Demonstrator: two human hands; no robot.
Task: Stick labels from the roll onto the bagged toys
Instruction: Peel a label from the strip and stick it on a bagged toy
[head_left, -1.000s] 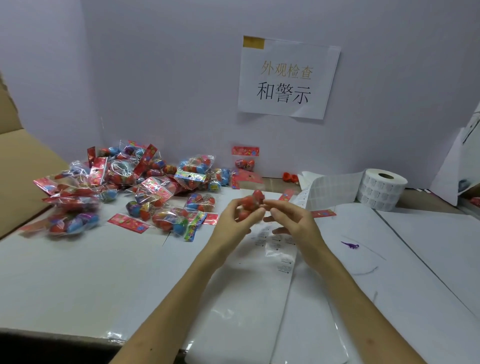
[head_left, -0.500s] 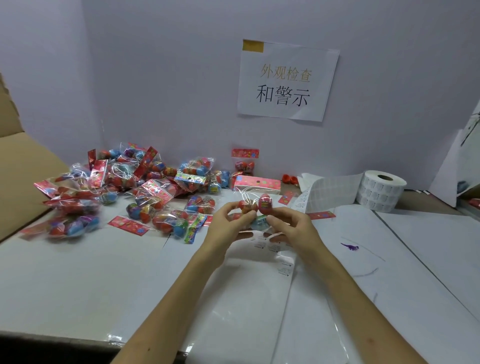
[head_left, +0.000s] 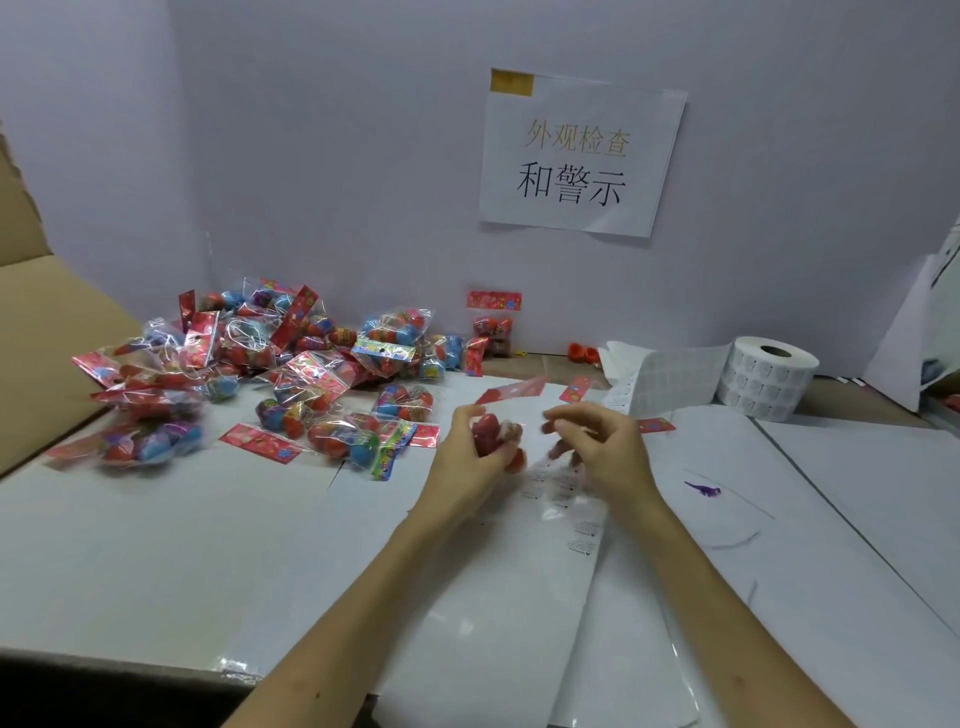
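A bagged toy (head_left: 492, 435) is held above the bench (head_left: 156, 545) in the left hand (head_left: 465, 457), whose fingers are curled round it. Rounded red toys can be made out inside its clear bag, though the bag is blurred. The right hand (head_left: 597, 447) is raised just beside it, apart from the bag, with its fingers bent inward. Because of the blur it cannot be told whether a label is pinched between them.

A pile of bagged toys (head_left: 291, 374) is spread over the far left of the bench. Each clear bag is filled with red and blue egg-shaped toys and topped with a red printed card. One more bag (head_left: 492, 325) is stood upright against the back wall, with red toys seen inside it.

The label roll (head_left: 763, 379) is set upright at the far right of the bench, well apart from both hands. A strip of labels (head_left: 670, 371) is unwound from it towards the middle. A glossy white sheet (head_left: 519, 597) is laid on the bench beneath the forearms.

A paper sign (head_left: 582, 156) with printed characters is fixed to the wall. A cardboard box (head_left: 36, 332) is seen at the left edge; its contents are hidden. A small purple mark (head_left: 704, 489) is seen on the bench to the right of the hands.
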